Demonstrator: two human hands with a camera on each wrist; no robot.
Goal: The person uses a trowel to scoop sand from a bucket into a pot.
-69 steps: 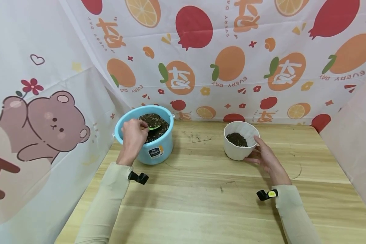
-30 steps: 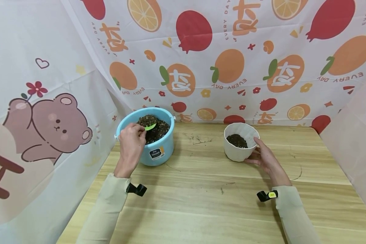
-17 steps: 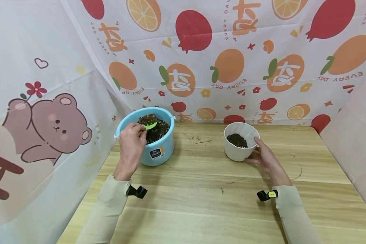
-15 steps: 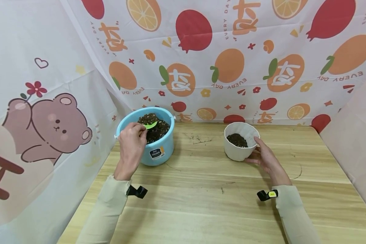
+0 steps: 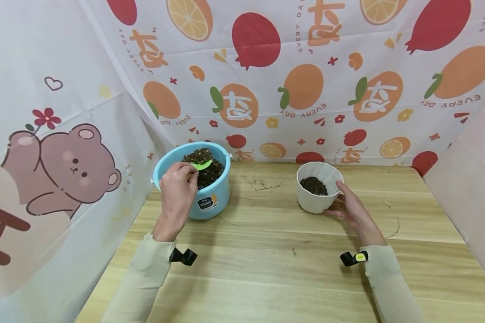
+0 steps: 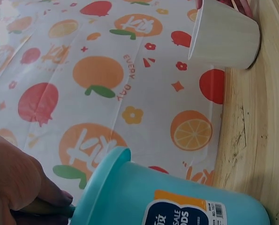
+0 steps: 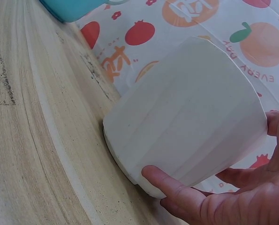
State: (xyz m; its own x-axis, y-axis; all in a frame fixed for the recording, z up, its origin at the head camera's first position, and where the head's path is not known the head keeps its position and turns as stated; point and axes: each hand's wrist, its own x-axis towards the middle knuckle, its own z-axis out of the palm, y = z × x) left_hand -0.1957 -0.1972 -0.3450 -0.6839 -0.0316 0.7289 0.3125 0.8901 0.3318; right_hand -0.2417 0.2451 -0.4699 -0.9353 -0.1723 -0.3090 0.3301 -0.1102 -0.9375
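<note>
Loaded scoop over the bucket, pot held in the other hand

From where I sit, the left hand (image 5: 177, 190) pinches the handle of a green scoop (image 5: 202, 166), fingers bent in close around it. Dark soil is heaped on the scoop, which sits within the mouth of the blue bucket (image 5: 223, 197). More dark soil lies inside the bucket beneath it. The bucket stands near the table's back left corner, its label (image 5: 207, 202) facing the front edge.

The right hand (image 5: 353, 211) has its fingers spread around the right side of the white pot (image 5: 313, 202), one at the rim and others low on the wall. I see that pot near the back edge of the table (image 5: 258, 260), right of the middle and well apart from the bucket, with a small bed of soil (image 5: 314, 185) in its bottom. Dark crumbs (image 5: 262, 183) dot the wood between the two containers.
</note>
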